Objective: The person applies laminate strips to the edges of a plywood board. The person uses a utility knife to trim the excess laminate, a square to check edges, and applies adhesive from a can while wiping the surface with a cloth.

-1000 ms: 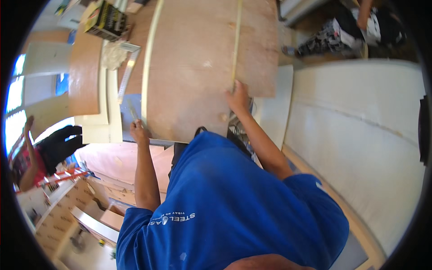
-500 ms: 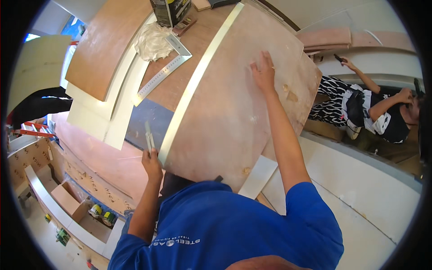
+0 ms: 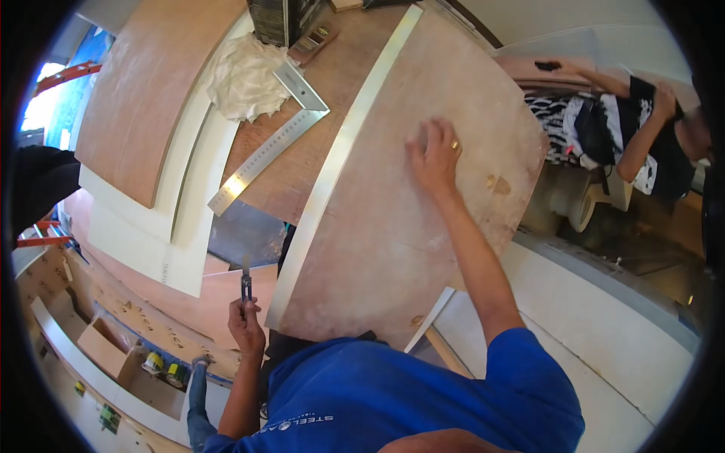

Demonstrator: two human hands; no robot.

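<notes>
left far: bright window (image 3: 34, 117), blue sheet (image 3: 68, 109) beside it, red ladder (image 3: 69, 75) | left near: open wooden cabinet (image 3: 106, 377), white front rim | right near: long white slab (image 3: 589, 325) | right far: pale wall (image 3: 559, 23), dim brown floor area (image 3: 642, 238) | light: brightest left

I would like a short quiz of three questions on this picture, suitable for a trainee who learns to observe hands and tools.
1. True or false: the right hand is gripping a white cloth.
2. Which hand holds the slim cutter-like tool? (a) the left hand (b) the right hand (c) neither
3. Fill in: in the picture, the metal square lies to the ___ of the large panel.

Key: 1. False; it is over the large panel. 2. (a). 3. left.
</notes>
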